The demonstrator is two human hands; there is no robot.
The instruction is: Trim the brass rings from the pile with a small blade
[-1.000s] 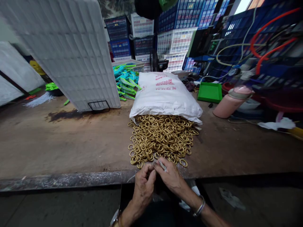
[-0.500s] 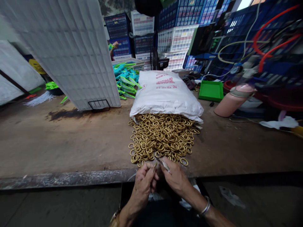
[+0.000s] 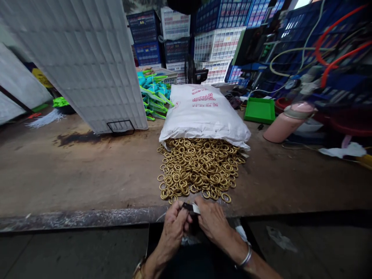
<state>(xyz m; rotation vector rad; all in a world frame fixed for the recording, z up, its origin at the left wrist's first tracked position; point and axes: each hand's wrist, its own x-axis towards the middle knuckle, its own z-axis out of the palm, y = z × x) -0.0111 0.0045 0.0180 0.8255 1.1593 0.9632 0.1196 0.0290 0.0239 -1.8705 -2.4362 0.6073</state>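
A heap of gold-coloured rings (image 3: pixel 200 170) lies on the table near its front edge, spilling from the mouth of a white woven sack (image 3: pixel 203 110). Just in front of the heap, my left hand (image 3: pixel 175 221) is closed in a pinch. What sits between its fingertips is mostly hidden; it looks like one gold ring. My right hand (image 3: pixel 213 221) grips a small knife-like tool (image 3: pixel 196 209) with a dark end and a whitish part. The tool's dark end reaches across to the left fingertips and appears to touch there.
A tall pale ribbed panel (image 3: pixel 95 69) stands at the left on the brown table (image 3: pixel 87 178). Behind are green-and-blue pieces (image 3: pixel 157 97) and stacked crates (image 3: pixel 217 44). Rightward sit a green tray (image 3: pixel 259 109), a pink bottle (image 3: pixel 286 124) and red hoses (image 3: pixel 328 64).
My right hand has turned, and the tool's dark end has swung left over my left fingertips. My left hand has stayed nearly in place. The heap looks the same.
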